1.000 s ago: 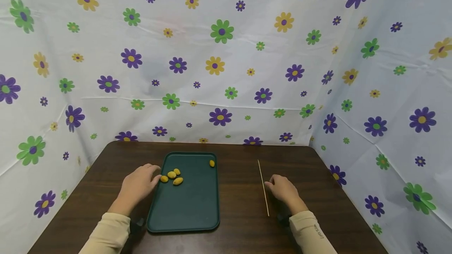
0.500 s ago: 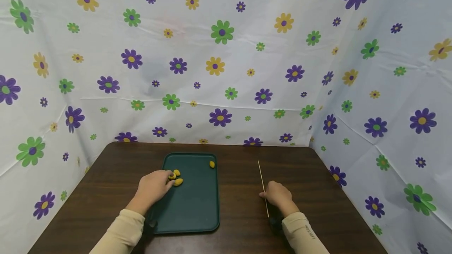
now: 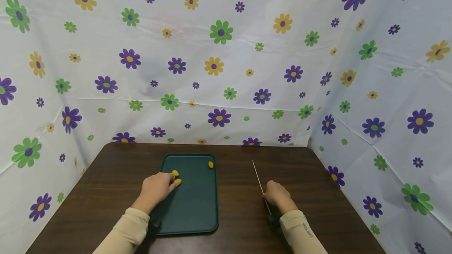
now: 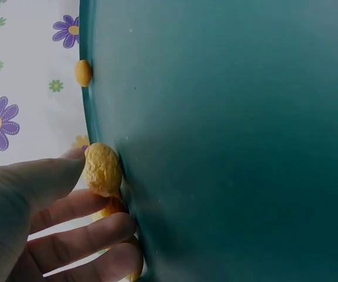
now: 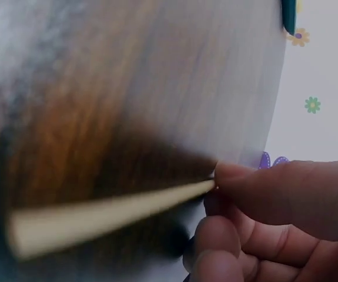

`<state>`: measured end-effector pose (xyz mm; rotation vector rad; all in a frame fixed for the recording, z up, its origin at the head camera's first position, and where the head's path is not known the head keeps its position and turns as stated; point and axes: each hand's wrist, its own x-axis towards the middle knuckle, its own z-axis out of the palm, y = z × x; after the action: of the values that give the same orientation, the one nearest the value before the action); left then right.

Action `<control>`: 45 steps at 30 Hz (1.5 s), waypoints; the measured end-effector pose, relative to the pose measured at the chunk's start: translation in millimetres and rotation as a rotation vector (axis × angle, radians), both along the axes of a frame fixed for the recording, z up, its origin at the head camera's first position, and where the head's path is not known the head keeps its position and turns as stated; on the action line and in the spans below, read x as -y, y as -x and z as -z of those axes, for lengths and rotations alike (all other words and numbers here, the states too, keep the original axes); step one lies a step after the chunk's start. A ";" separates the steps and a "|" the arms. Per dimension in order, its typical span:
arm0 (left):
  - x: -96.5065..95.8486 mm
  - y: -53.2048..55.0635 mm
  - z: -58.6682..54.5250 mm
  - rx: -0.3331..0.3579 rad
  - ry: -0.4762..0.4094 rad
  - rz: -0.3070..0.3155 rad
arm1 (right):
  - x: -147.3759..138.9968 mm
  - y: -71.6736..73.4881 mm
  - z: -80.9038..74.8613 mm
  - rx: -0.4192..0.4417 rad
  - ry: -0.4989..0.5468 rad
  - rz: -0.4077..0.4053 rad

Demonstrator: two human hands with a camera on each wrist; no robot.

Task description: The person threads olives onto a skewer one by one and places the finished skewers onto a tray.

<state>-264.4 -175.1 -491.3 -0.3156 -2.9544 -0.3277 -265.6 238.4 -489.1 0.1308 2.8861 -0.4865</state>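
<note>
A dark green tray (image 3: 190, 214) bears several small yellow fruits with wrinkled skin. My left hand (image 3: 155, 189) reaches over the tray's left side, fingers curled among the fruits. In the left wrist view, one wrinkled fruit (image 4: 103, 170) sits between thumb and fingers; others behind are partly hidden by the fingers. Two fruits show past the fingertips in the head view, one yellow fruit (image 3: 175, 173) behind and another (image 3: 178, 182) by the thumb. To the tray's right, my right hand (image 3: 277, 196) pinches a thin wooden skewer (image 3: 257, 175) between thumb and fingers.
A lone fruit (image 3: 210, 165) lies at the tray's far right corner. The dark wooden table (image 3: 236, 207) ends at a flower-patterned sheet (image 3: 197, 120) behind it. Another sheet wall (image 3: 388, 148) rises on the right.
My left hand has moved right from the tray's left edge onto the fruits. My right hand has closed its fingers on the skewer, which now slants more.
</note>
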 end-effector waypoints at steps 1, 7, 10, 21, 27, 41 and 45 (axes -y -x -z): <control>-1.0 0.3 0.5 -0.003 -0.001 -0.003 | 0.2 -0.5 0.2 -0.002 0.004 0.000; -6.0 1.1 2.3 -0.005 -0.002 -0.030 | -0.1 -2.0 3.2 -0.017 0.006 0.005; -7.3 0.9 2.3 0.001 -0.009 -0.043 | -1.6 -1.7 6.0 -0.030 0.011 0.016; -5.4 4.4 6.0 0.016 -0.095 -0.013 | -12.1 -2.6 5.8 -0.133 0.114 0.008; -4.6 5.4 6.2 0.020 -0.146 0.058 | -16.0 -2.7 2.1 -0.170 0.182 -0.011; -0.4 4.3 8.5 -0.002 -0.258 0.111 | -19.9 0.1 2.4 -0.315 0.146 -0.041; 0.4 4.8 9.2 -0.017 -0.293 0.099 | -19.4 1.4 2.7 -0.363 0.148 -0.065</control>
<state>-269.2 -175.5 -500.5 -0.4225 -2.8247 -0.7554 -266.9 257.8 -491.8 -0.0847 3.1748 -0.7822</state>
